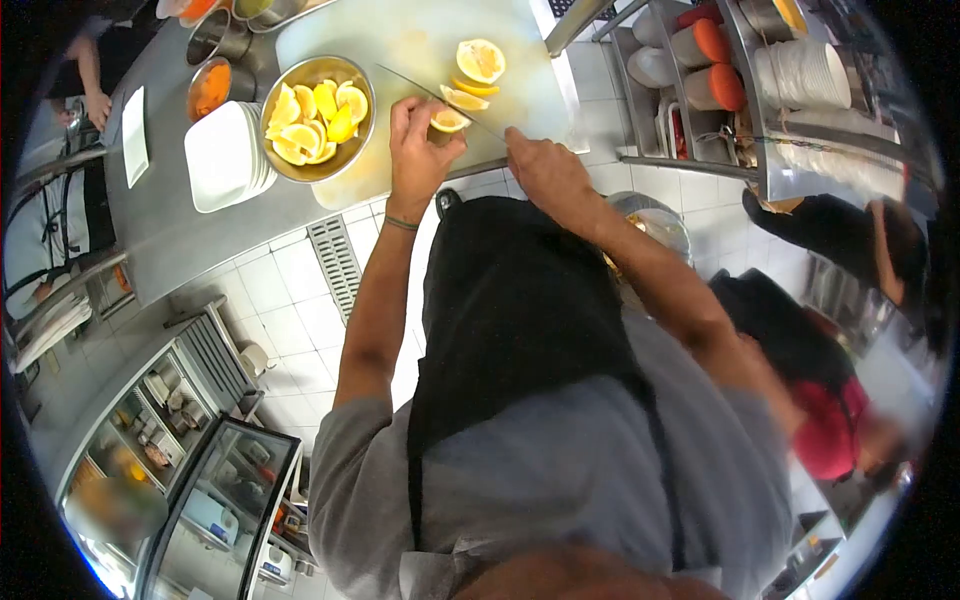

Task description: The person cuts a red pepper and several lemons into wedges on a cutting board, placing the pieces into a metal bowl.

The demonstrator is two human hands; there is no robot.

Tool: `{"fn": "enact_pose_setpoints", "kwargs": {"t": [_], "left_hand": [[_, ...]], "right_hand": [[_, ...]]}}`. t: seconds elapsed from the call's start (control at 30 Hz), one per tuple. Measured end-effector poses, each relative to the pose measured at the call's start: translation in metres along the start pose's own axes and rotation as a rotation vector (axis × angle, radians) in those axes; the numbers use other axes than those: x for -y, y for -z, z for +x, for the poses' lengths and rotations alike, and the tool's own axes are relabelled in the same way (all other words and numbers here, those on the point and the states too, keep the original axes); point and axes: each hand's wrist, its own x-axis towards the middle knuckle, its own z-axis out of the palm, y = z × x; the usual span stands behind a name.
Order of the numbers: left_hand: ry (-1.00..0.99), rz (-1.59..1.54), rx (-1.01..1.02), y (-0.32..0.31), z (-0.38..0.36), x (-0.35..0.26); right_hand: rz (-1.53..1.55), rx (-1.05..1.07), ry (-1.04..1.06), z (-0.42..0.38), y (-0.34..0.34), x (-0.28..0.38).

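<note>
My right hand [550,178] is wrapped round the handle of a knife [412,82]. Its long thin blade slants up to the left across the white cutting board [400,40]. Against the board, the fingers and thumb of my left hand [418,155] grip a cut lemon piece [449,121], with the blade right beside it. Just beyond the blade lie a lemon wedge [464,99], another lemon slice [476,87] and a larger cut lemon half [480,61]. Left of my left hand, a metal bowl [372,120] holds many lemon wedges [318,115].
Stacked white dishes [222,160] stand left of the bowl, near a metal container of chopped orange food [210,90]. Shelving with orange-lidded containers [712,88] rises at the right. A bin [655,220] is by my right forearm. Other people work at both sides.
</note>
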Motion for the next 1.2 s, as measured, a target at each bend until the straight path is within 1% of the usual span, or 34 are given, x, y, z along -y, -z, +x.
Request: {"fn": "enact_pose_setpoints", "kwargs": {"t": [0.07, 0.13, 0.2, 0.23, 0.37, 0.43, 0.6, 0.67, 0.73, 0.77, 0.87, 0.93, 0.97, 1.03, 1.13, 1.2], "left_hand": [[-0.012, 0.024, -0.017, 0.006, -0.011, -0.002], [0.013, 0.010, -0.005, 0.006, -0.011, 0.004], [0.050, -0.034, 0.023, 0.008, -0.014, 0.004], [0.024, -0.054, 0.023, 0.004, -0.012, 0.002], [0.029, -0.031, 0.012, -0.004, -0.009, 0.002], [0.067, -0.058, 0.028, -0.004, -0.010, 0.000], [0.057, -0.051, 0.036, -0.002, -0.008, 0.004], [0.066, -0.058, 0.033, -0.002, -0.009, 0.005], [0.069, -0.065, 0.031, -0.001, -0.011, 0.004], [0.037, -0.018, 0.019, 0.000, -0.011, 0.004], [-0.043, 0.089, 0.019, 0.008, -0.022, 0.004], [-0.065, 0.118, 0.033, 0.012, -0.024, 0.005], [-0.010, 0.066, 0.054, 0.013, -0.026, 0.004], [0.095, -0.036, 0.086, 0.012, -0.021, 0.004], [0.011, 0.025, 0.045, 0.010, -0.023, 0.010], [0.002, 0.029, 0.055, 0.011, -0.024, 0.010]], "right_hand": [[-0.008, -0.032, 0.015, 0.002, 0.003, 0.003], [0.007, -0.060, 0.036, -0.013, 0.021, -0.001], [0.005, -0.043, 0.034, -0.041, 0.035, 0.003], [-0.013, -0.039, 0.024, -0.050, 0.042, 0.005], [-0.062, 0.033, -0.017, -0.064, 0.058, 0.010], [-0.072, 0.016, -0.012, -0.063, 0.053, 0.010], [-0.070, 0.027, -0.037, -0.053, 0.039, 0.009], [-0.081, 0.000, -0.023, -0.047, 0.022, 0.004], [0.031, -0.038, 0.010, -0.017, -0.007, 0.005], [0.086, -0.065, 0.028, -0.001, -0.014, 0.006], [0.050, -0.071, 0.023, 0.011, -0.005, 0.007], [0.091, -0.077, 0.040, -0.004, 0.019, 0.011], [0.116, -0.072, 0.047, -0.019, 0.027, 0.015], [0.054, -0.073, 0.053, -0.041, 0.036, 0.015], [0.003, -0.046, 0.044, -0.061, 0.043, 0.010], [-0.009, -0.019, 0.027, -0.064, 0.042, 0.009]]}}
